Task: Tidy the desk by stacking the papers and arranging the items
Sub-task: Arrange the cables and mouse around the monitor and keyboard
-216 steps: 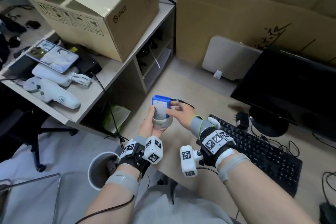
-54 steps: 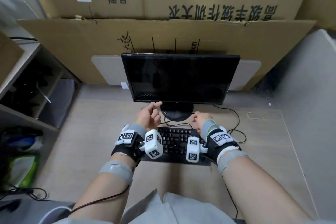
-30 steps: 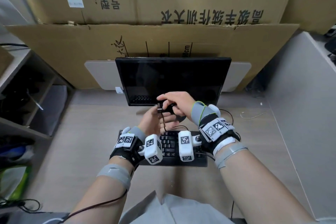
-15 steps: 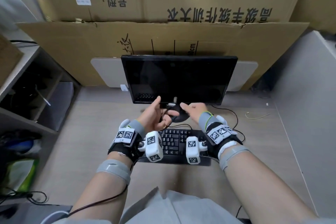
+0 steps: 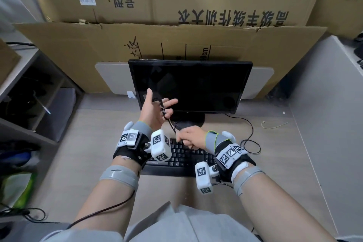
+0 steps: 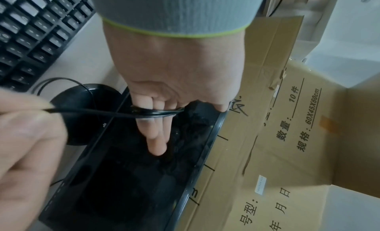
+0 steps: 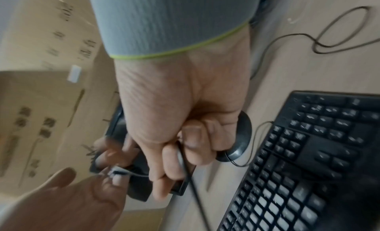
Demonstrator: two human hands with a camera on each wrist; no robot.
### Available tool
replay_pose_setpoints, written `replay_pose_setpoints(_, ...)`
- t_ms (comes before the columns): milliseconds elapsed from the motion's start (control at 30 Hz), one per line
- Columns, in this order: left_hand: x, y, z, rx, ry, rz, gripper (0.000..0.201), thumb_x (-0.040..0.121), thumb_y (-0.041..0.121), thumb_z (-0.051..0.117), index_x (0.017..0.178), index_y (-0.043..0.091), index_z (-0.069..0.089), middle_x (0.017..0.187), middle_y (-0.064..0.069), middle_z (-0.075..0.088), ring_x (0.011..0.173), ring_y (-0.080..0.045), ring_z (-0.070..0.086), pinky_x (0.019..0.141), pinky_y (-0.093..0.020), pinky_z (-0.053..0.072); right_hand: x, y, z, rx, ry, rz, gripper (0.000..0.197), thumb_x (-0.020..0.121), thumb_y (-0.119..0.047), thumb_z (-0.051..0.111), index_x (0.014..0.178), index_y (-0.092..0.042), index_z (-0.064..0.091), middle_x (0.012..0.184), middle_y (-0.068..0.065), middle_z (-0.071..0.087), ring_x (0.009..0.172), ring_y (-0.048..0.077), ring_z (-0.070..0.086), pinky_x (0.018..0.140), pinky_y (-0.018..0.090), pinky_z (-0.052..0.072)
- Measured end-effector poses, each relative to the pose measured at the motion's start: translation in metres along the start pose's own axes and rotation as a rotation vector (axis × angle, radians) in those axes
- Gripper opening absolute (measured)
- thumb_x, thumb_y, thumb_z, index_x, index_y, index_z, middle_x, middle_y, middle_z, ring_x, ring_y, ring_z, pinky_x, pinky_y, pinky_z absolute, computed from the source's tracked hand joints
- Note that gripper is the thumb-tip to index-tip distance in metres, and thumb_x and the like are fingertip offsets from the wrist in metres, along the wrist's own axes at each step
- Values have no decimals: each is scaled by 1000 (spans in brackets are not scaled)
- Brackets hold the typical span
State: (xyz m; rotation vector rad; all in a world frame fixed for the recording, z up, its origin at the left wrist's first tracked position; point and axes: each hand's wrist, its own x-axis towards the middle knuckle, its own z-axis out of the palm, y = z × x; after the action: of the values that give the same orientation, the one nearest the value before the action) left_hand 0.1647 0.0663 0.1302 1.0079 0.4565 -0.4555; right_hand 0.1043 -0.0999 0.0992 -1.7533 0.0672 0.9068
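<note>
My left hand [image 5: 161, 98] is raised in front of the black monitor [image 5: 196, 84], thumb and forefinger spread. A thin black cable [image 5: 168, 122] loops over its palm and round its lower fingers [image 6: 156, 137], which curl on it. In the left wrist view the cable [image 6: 98, 112] runs taut to the left. My right hand [image 5: 181, 138] pinches the same cable lower down, just above the black keyboard [image 5: 182, 156]. The right wrist view shows that fist closed round the cable [image 7: 194, 187]. A dark lump by my left thumb is too blurred to identify.
The monitor's round base [image 5: 189, 122] stands behind the keyboard. A black cable loop [image 5: 253, 143] and a thin white wire [image 5: 275, 124] lie on the desk at right. Cardboard boxes [image 5: 176, 41] wall the back, a shelf unit [image 5: 29, 104] the left, a grey partition [image 5: 324, 104] the right.
My left hand has risen in front of the screen with the cable looped on it. My right hand has dropped toward the keyboard, drawing the cable taut between them.
</note>
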Motion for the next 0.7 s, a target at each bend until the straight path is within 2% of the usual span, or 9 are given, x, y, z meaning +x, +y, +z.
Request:
replay_pose_setpoints(100,-8,-4,-2,102,-98,-127,93,87,80,21,116,0,58,56,-4,52,29,-8,25,34,-18,11,14,-3,-9,42,282,37,37,94,-30,56,61,-13,59,36,-6,39,46,16,39,53,27,36)
replay_pose_setpoints(200,-19,-20,0,414,-143,-233,91,92,75,13,105,2,65,43,2,34,26,-6,19,28,-16,10,19,-21,-30,217,493,41,43,90,-34,66,60,-3,58,32,-5,42,44,18,43,54,29,43)
replay_pose_setpoints(267,-27,-27,6,489,-126,-261,89,93,74,10,105,5,65,53,-2,48,27,-6,30,28,-16,15,15,-34,-34,314,492,-21,43,91,-29,66,57,-7,52,34,-5,40,42,15,37,49,25,39)
replay_pose_setpoints(367,-23,-35,10,551,-87,-233,87,91,76,7,101,11,63,83,-12,68,41,-12,57,33,-17,27,2,-47,-25,124,341,-165,35,98,-22,54,66,-11,63,54,4,55,41,12,40,45,23,37)
replay_pose_setpoints(467,-5,-40,2,513,-61,-214,93,79,89,9,82,11,60,71,-9,63,55,-21,52,43,-23,30,-8,-50,-13,-47,173,-199,29,99,-12,47,76,-12,64,63,6,60,34,7,40,36,17,34)
replay_pose_setpoints(500,1,-39,-1,415,-60,-201,94,75,92,15,88,11,61,77,-11,60,61,-22,50,48,-26,35,-8,-46,-11,-85,123,-195,26,98,-11,46,81,-12,65,63,4,60,32,6,38,34,16,33)
replay_pose_setpoints(600,6,-25,-3,111,-9,-163,104,74,92,20,125,5,47,127,-16,55,94,-25,62,75,-33,49,-8,-25,-9,-135,-56,-145,23,95,-14,49,89,-16,71,65,0,65,37,11,36,35,18,32)
replay_pose_setpoints(633,6,-20,-3,61,1,-140,105,77,90,17,128,2,43,130,-19,57,87,-25,67,70,-30,51,-6,-16,-7,-152,-116,-106,23,96,-14,50,89,-19,72,64,0,64,37,10,36,35,19,30)
replay_pose_setpoints(700,-2,-15,1,86,-34,-133,109,80,87,9,126,-4,48,103,-19,70,46,-14,53,41,-17,37,-2,-1,-7,-234,-83,-23,21,96,-19,54,86,-18,72,58,0,54,39,8,37,41,19,28)
